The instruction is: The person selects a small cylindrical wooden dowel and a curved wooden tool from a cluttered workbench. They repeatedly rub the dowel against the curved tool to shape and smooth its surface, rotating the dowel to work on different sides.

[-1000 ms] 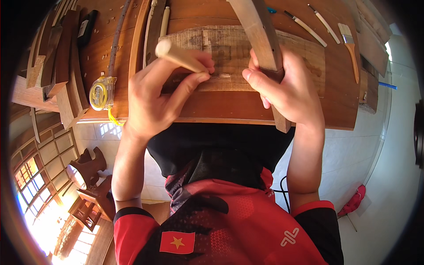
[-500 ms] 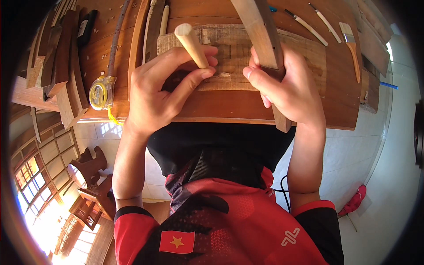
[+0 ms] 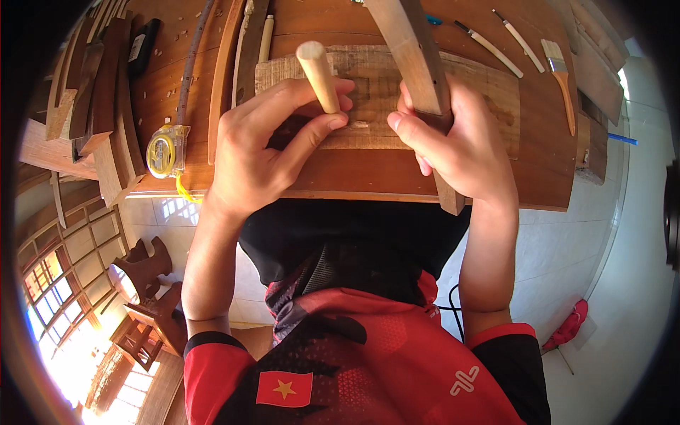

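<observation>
My left hand [image 3: 265, 145] is closed around the lower part of a chisel [image 3: 318, 74], whose pale round wooden handle stands nearly upright. The fingers hide its blade. Below it a flat, rough wooden board [image 3: 382, 88] lies on the table, with a small pale chip on its surface beside the fingertips. My right hand [image 3: 464, 142] grips the narrow handle of a one-piece wooden mallet [image 3: 411, 53]. The mallet's thick head points away from me above the board, and its handle end sticks out below the hand, over the table's near edge.
On the wooden table [image 3: 368, 173], a yellow tape measure [image 3: 165, 152] lies left, near stacked wood strips [image 3: 106, 92] and a dark bottle-like object [image 3: 144, 46]. Two pale-handled carving tools [image 3: 492, 49] and a flat brush [image 3: 563, 85] lie right. Wood chips are scattered at the far left.
The chisel's top has shifted slightly to the right and towards me in the view. Both hands keep their grip, and the mallet has barely moved.
</observation>
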Available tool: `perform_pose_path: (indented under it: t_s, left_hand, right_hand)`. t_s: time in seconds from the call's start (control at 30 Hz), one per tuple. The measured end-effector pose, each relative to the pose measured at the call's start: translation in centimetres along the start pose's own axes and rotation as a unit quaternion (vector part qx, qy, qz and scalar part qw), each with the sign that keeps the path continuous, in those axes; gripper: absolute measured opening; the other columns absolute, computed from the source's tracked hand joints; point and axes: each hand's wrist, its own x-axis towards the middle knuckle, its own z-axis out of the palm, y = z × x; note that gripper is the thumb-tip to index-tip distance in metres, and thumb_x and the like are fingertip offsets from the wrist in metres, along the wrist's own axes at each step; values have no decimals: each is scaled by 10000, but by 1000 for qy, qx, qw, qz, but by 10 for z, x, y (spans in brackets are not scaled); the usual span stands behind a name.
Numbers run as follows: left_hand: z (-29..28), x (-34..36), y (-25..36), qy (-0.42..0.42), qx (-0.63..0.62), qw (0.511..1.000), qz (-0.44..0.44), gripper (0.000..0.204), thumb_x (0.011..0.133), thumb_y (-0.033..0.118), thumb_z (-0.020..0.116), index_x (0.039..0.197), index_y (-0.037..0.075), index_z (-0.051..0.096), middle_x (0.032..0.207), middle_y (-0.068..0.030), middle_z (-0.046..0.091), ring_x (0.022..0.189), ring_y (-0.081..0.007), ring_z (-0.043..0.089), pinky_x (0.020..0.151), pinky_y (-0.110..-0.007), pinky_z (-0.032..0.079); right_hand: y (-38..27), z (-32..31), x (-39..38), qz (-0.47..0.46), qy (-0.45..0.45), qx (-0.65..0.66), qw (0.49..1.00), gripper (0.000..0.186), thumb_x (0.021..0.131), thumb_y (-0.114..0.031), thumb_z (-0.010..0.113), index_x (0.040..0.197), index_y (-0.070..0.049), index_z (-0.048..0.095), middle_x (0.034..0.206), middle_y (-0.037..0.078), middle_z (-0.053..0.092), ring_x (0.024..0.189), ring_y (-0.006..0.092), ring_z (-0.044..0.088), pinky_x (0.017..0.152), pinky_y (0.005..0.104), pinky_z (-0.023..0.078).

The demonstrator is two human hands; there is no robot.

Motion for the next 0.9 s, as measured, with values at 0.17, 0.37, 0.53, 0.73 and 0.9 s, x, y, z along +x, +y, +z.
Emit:
perform_pose_path:
  t_s: [0.17, 0.37, 0.53, 0.73, 0.9]
  left_hand:
    - [-1, 0, 0, 0, 2, 1000, 2, 216, 938, -16, 742, 1147, -59, 714, 1064, -156, 775, 952, -236, 786, 857, -331, 615]
    - [-2, 1, -1, -6, 48, 997, 55, 257, 931, -5, 754, 1181, -54, 716, 1064, -149, 780, 941, -233, 786, 853, -333, 616]
    - [1, 5, 10, -6, -18, 998, -67, 262, 952, -19, 726, 1210, -55, 703, 1026, -114, 780, 952, -198, 779, 844, -312, 613]
    - [-4, 9, 16, -26, -71, 985, -155, 259, 980, -37, 685, 1237, -63, 674, 1043, -114, 762, 975, -192, 772, 858, -299, 611]
    - [4, 3, 9, 6, -107, 988, -108, 220, 997, -49, 658, 1215, -70, 660, 1073, -135, 755, 1013, -213, 765, 891, -320, 611]
  right_hand:
    - [-1, 0, 0, 5, -5, 3, 1000, 182, 948, -63, 716, 921, -59, 536, 742, -5, 567, 499, 46, 509, 437, 243, 408]
    - [0, -1, -1, -2, -3, -10, 1000, 182, 953, -71, 715, 924, -61, 535, 740, -10, 560, 501, 45, 512, 439, 241, 414]
    - [-5, 1, -1, 28, 18, 10, 999, 205, 906, -154, 754, 892, -55, 575, 695, -37, 521, 626, 84, 476, 582, 303, 410]
    - [-5, 2, -1, 27, 16, 13, 999, 184, 912, -147, 747, 936, -50, 592, 705, -32, 531, 635, 84, 479, 589, 305, 417]
    - [-9, 0, -1, 39, 7, 3, 999, 181, 912, -139, 745, 977, -41, 606, 729, -20, 547, 668, 95, 499, 622, 309, 439]
